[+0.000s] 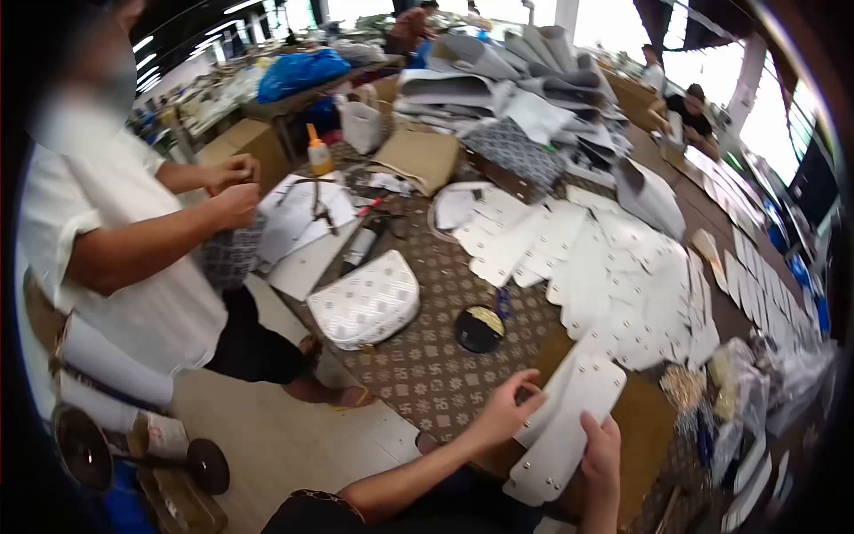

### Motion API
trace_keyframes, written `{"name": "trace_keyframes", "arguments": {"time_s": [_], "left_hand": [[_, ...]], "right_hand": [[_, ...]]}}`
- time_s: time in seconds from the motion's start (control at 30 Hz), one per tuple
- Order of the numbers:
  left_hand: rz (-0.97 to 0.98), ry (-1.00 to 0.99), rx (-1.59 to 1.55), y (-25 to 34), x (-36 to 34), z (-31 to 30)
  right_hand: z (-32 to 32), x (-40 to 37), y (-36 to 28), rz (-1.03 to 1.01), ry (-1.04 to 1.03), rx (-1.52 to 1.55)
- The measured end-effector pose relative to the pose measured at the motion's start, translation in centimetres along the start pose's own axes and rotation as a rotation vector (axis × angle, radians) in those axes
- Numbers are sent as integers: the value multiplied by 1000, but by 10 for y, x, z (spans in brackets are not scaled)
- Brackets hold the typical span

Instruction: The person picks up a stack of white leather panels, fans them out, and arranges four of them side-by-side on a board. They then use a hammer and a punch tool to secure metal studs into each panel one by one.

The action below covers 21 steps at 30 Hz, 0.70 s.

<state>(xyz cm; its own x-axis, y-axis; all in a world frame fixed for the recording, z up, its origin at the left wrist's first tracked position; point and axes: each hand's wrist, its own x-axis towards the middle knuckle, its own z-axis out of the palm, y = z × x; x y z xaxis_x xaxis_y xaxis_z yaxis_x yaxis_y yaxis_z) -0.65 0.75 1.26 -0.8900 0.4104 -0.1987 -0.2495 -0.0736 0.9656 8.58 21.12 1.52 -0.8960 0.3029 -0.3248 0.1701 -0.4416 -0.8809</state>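
Note:
My right hand (pixel 600 445) grips a long white panel (pixel 569 432) with rounded ends by its right edge, thumb on top. Small metal studs dot the panel near its ends. Beside its left edge is my left hand (pixel 509 408), fingers apart and slightly curled, with nothing visible in it. Another white strip (pixel 553 392) lies partly under the held panel. Beneath them is a brown board (pixel 645 427). Many similar studded white pieces (pixel 623 276) are heaped and overlapping just beyond my hands.
On the patterned table (pixel 436 365) sit a white handbag (pixel 365 301), a round black tin (pixel 479 328) and a yellow glue bottle (pixel 318 151). Grey sheets (pixel 525 80) are piled behind. Plastic bags (pixel 756 392) lie right. A person in a white shirt (pixel 133 240) stands left.

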Motion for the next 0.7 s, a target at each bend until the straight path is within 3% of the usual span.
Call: {"name": "trace_keyframes", "arguments": {"time_s": [0.13,0.17,0.3,0.4,0.7], "left_hand": [[-26,-74,224,23,-7,-2],[51,-57,311,10,-5,-3],[-8,-67,350,24,-15,-5],[54,-54,435,13,-23,-15],[-54,-50,618,33,-41,-16]], "right_hand": [[8,-5,-14,13,13,-89],[7,-5,-18,3,-14,-163],[-8,-11,-33,-64,19,-321],[-30,-19,-32,11,79,-158],[-40,-22,-26,-11,99,-144]]}}
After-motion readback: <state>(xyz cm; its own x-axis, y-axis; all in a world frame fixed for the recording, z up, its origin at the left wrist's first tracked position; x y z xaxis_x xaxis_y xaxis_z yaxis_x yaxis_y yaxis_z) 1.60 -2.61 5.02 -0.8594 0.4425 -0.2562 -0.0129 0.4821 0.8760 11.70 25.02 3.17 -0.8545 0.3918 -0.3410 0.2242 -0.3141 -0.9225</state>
